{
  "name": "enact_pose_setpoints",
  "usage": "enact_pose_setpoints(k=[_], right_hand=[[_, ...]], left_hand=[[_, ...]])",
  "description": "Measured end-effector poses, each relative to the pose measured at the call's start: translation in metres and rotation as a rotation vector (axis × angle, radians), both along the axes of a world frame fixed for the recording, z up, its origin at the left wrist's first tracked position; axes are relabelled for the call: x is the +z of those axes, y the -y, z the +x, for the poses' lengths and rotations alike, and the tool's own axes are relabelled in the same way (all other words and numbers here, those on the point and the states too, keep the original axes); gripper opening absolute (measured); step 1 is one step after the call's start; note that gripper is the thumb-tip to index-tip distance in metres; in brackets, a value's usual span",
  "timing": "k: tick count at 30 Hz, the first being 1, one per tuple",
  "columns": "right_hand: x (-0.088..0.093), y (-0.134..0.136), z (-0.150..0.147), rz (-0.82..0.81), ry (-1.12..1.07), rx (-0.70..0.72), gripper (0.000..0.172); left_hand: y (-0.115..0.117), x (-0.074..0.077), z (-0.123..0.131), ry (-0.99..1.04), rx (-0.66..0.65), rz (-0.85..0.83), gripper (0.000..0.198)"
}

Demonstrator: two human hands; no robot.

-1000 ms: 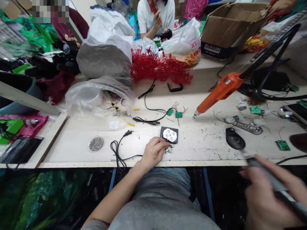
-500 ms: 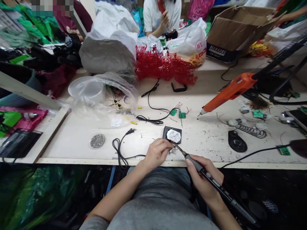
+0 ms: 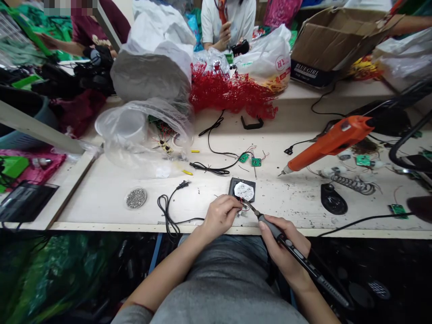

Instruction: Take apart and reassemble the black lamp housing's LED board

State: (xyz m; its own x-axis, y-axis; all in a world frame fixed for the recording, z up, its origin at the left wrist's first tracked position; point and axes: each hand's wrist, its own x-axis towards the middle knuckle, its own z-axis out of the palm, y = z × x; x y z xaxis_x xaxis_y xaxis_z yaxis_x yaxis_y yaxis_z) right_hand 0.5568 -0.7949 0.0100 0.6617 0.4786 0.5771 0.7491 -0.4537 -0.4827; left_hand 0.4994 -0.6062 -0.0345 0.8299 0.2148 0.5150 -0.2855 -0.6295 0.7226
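R hand [image 3: 285,249] iron [image 3: 270,227] edged closer | glue gun [image 3: 332,141] shifted right

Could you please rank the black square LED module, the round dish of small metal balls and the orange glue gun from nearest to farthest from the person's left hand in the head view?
From the left hand:
1. Black square LED module, just beyond the fingertips.
2. Round dish of small metal balls, off to the left.
3. Orange glue gun, far right and further back.
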Motion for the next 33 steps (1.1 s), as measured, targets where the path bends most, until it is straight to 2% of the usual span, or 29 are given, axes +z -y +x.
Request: enact_pose_setpoints(k=[27,30,33], right_hand=[[0.002,-0.002,0.001,0.038,0.027,0.05,0.016],[0.002,0.004,0.0,0.112,0.056,0.057,0.028],[-0.001,0.005,0.002,0.172,0.083,0.181,0.046]], left_hand=[[-0.001,0.004,-0.001,0.011,0.004,-0.006,0.017],[-0.002,0.006,-0.003,0.023,0.018,0.023,0.016],[-0.004,0.008,-0.005,0.02,0.023,0.034,0.015]])
